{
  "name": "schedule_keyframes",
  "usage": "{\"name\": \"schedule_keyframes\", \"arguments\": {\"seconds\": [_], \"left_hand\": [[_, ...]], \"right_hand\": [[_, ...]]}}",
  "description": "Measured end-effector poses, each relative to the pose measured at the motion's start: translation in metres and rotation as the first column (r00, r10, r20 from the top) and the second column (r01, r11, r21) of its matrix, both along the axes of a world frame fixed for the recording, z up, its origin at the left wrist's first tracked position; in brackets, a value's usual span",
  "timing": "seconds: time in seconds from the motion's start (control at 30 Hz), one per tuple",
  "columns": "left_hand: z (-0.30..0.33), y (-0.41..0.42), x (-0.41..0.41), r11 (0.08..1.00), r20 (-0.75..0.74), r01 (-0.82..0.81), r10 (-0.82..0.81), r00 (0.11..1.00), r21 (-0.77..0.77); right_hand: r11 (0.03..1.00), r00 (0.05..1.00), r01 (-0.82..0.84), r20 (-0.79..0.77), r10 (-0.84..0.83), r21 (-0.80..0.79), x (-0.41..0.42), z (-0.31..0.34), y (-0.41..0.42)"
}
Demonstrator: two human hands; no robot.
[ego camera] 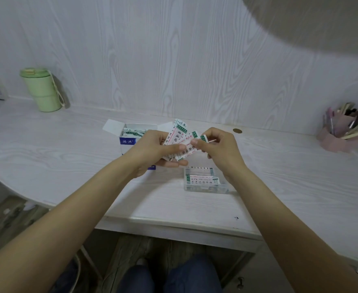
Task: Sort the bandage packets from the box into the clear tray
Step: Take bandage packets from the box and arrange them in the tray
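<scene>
My left hand (152, 149) holds a fanned bunch of white bandage packets (179, 137) with green and red print, above the desk. My right hand (220, 146) pinches one packet at the right edge of that bunch. Behind my left hand stands the open blue-and-white box (127, 136), with more packets showing inside. The clear tray (205, 188) sits on the desk below my right hand, holding a few packets (203, 179) lying flat.
A green lidded cup (41, 89) stands at the back left by the wall. A pink holder full of pens (340, 136) sits at the far right. The white wood-grain desk (68, 157) has a curved front edge; my knees show beneath it.
</scene>
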State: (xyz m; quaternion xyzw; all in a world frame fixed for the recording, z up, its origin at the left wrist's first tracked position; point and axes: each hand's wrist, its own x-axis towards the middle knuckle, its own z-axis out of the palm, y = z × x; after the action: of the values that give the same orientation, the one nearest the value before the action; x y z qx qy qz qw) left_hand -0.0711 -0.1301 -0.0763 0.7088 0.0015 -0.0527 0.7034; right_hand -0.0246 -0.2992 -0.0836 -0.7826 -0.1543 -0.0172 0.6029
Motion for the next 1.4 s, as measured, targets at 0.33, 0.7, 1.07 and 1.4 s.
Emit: {"name": "schedule_keyframes", "arguments": {"seconds": [0.33,0.7,1.07,1.4], "left_hand": [[0.004,-0.004,0.002,0.997,0.066,-0.072,0.070,0.995,0.034],[-0.003,-0.005,0.006,0.983,0.116,-0.178,0.173,0.978,0.036],[-0.007,-0.002,0.006,0.978,0.134,-0.205,0.200,0.971,0.029],[-0.005,0.001,0.003,0.978,0.138,-0.206,0.201,0.970,0.026]], "right_hand": [[0.993,0.995,-0.098,-0.011,0.099,0.068,0.000,0.009,-0.014],[0.998,0.998,-0.037,-0.056,0.039,0.049,0.005,0.004,-0.020],[0.824,0.990,0.128,0.019,-0.142,-0.552,0.026,-0.022,-0.030],[0.530,0.995,0.068,0.094,0.021,-0.845,0.030,-0.023,-0.006]]}}
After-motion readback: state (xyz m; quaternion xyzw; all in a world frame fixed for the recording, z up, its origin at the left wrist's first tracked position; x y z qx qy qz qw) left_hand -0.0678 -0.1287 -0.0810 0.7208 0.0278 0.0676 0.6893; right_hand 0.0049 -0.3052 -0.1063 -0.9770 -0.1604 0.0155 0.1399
